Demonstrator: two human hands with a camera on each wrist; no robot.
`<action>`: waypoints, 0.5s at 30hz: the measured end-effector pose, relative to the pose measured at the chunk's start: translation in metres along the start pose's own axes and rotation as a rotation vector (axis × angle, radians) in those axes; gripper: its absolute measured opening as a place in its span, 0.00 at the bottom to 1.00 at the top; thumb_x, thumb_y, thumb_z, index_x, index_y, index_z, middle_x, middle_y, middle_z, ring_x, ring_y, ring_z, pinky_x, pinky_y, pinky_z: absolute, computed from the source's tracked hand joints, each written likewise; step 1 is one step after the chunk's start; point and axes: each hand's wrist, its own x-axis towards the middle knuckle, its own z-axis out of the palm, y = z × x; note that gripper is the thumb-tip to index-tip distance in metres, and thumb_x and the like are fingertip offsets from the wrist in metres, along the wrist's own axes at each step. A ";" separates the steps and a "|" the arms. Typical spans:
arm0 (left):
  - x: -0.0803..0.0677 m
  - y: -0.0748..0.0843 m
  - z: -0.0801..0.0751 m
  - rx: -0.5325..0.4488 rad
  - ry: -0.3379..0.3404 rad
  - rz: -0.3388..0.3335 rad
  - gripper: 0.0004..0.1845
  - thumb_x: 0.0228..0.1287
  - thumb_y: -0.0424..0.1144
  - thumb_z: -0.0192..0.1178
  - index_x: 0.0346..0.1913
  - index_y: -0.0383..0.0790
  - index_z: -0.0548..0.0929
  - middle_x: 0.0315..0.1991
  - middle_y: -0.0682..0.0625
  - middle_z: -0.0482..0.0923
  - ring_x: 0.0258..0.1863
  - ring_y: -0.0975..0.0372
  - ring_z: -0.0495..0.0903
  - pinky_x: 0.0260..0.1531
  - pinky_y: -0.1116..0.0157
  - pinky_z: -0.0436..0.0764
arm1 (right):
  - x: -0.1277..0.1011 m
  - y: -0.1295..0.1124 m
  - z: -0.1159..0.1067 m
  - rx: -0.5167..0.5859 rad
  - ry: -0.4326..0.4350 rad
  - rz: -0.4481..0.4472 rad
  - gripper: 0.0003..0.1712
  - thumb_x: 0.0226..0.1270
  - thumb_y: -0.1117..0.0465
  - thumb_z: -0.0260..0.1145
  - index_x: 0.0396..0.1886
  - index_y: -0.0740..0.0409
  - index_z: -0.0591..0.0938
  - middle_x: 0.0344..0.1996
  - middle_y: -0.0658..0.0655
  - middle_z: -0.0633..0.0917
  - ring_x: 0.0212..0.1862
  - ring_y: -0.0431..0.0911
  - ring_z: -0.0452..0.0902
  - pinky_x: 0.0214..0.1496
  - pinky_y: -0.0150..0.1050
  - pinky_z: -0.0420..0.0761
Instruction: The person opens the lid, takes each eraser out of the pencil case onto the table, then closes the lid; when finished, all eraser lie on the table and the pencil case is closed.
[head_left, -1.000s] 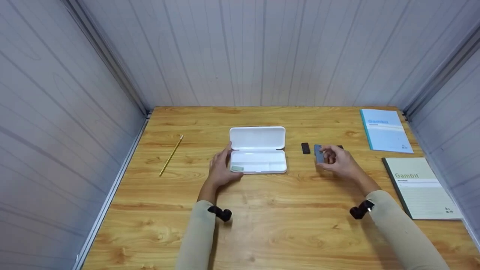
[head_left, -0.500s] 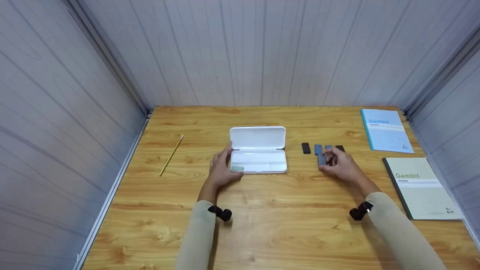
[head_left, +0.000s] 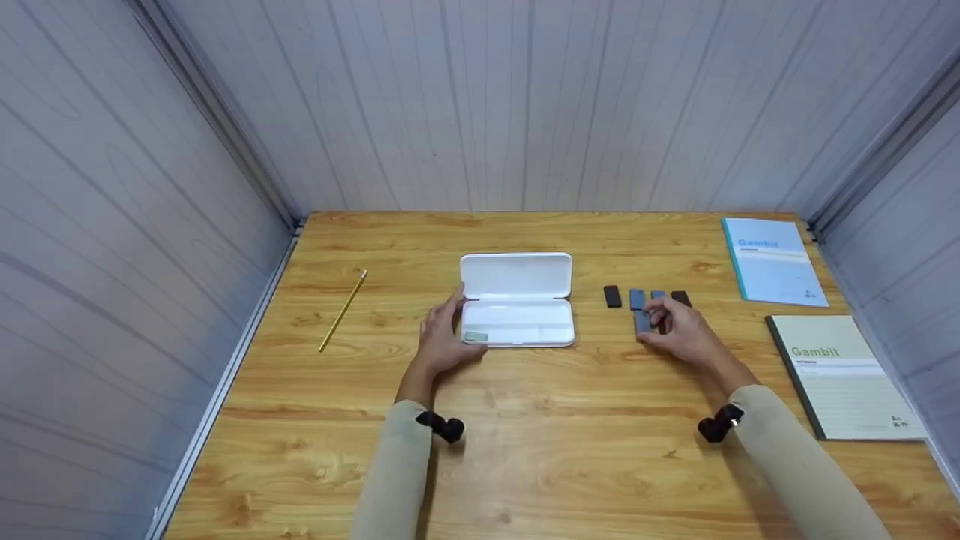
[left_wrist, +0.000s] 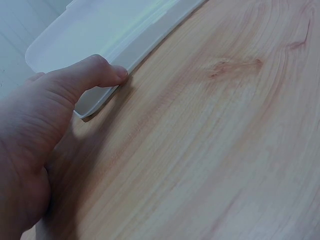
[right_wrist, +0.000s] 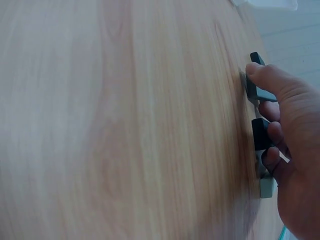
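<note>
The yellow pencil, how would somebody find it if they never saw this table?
Start at the white open case in the middle of the wooden table. Look left, past the left hand. The pencil lies alone there, the only long, thin, yellow thing.

Panelled booth, wooden desk (head_left: 525, 450), notebooks (head_left: 772, 259)

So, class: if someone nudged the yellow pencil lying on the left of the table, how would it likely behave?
The pencil looks thin, so probably light and easy to shift. It lies flat on the smooth wooden table, apart from the white case, so it might roll or slide. It is straight, likely stiff.
</note>
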 end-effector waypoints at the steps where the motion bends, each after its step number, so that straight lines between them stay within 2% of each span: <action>1: 0.000 0.000 0.000 -0.001 -0.001 -0.004 0.69 0.53 0.46 0.87 0.94 0.53 0.54 0.84 0.46 0.76 0.87 0.44 0.61 0.88 0.37 0.49 | 0.000 0.000 0.000 -0.004 0.001 -0.003 0.26 0.73 0.63 0.80 0.64 0.66 0.82 0.48 0.67 0.86 0.39 0.42 0.74 0.41 0.30 0.74; 6: 0.001 0.000 0.000 0.005 -0.005 -0.016 0.69 0.54 0.47 0.86 0.94 0.54 0.53 0.84 0.47 0.75 0.87 0.44 0.61 0.89 0.38 0.49 | 0.000 0.001 0.001 -0.009 0.011 -0.016 0.25 0.72 0.63 0.81 0.63 0.65 0.82 0.47 0.66 0.86 0.39 0.41 0.73 0.40 0.31 0.74; 15: 0.000 0.001 0.000 0.000 -0.001 0.003 0.68 0.54 0.46 0.87 0.94 0.52 0.55 0.84 0.44 0.76 0.87 0.41 0.62 0.87 0.36 0.52 | -0.001 0.001 0.001 -0.043 0.024 -0.053 0.26 0.71 0.62 0.82 0.63 0.66 0.84 0.46 0.65 0.87 0.39 0.42 0.74 0.42 0.31 0.74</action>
